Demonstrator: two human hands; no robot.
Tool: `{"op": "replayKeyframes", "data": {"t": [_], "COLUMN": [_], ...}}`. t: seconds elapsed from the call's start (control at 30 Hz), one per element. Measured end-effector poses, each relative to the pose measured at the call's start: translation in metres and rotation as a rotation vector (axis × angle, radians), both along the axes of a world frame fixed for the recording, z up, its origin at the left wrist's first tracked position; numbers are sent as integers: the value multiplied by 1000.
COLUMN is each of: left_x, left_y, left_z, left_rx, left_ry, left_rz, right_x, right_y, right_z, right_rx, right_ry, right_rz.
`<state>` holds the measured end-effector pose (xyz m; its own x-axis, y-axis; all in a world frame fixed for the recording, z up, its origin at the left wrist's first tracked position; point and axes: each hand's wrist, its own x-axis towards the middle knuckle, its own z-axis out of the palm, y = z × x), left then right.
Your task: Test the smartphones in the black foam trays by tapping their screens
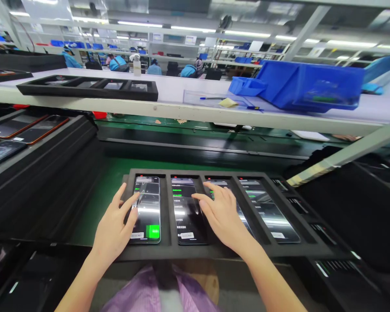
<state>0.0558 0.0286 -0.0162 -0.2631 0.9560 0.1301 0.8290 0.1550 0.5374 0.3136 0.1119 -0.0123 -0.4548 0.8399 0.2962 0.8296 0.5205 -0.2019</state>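
A black foam tray (169,212) lies on the green mat in front of me with several lit phones in its slots. My left hand (115,227) rests open on the tray's left edge, its thumb and forefinger touching the leftmost phone (147,208), which shows a green square. My right hand (222,214) lies open, fingers spread, over the second phone (186,210) and the third phone (238,208). A fourth phone (268,210) lies uncovered to the right.
More phones (22,130) sit in stacked black trays at the left. A white shelf (195,112) above carries another black tray (87,86) and blue bins (308,86). Dark trays (344,268) lie at the right. People in blue work far behind.
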Motion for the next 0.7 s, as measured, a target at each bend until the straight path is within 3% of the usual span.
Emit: {"op": "replayKeyframes", "data": {"t": [0.2, 0.4, 0.57, 0.7], "left_x": [-3, -6, -1, -1], "left_y": [-7, -12, -18, -17], "left_z": [-9, -20, -25, -35], "left_rx": [27, 31, 87, 136], "left_ry": [-160, -257, -352, -381], "left_rz": [53, 81, 86, 82], "right_x": [51, 71, 105, 129], "right_y": [3, -2, -3, 6], "right_z": [-13, -17, -19, -24], "right_rx": [95, 51, 182, 126], "right_ry": [70, 100, 177, 95], "right_rz": [-217, -285, -528, -574]}}
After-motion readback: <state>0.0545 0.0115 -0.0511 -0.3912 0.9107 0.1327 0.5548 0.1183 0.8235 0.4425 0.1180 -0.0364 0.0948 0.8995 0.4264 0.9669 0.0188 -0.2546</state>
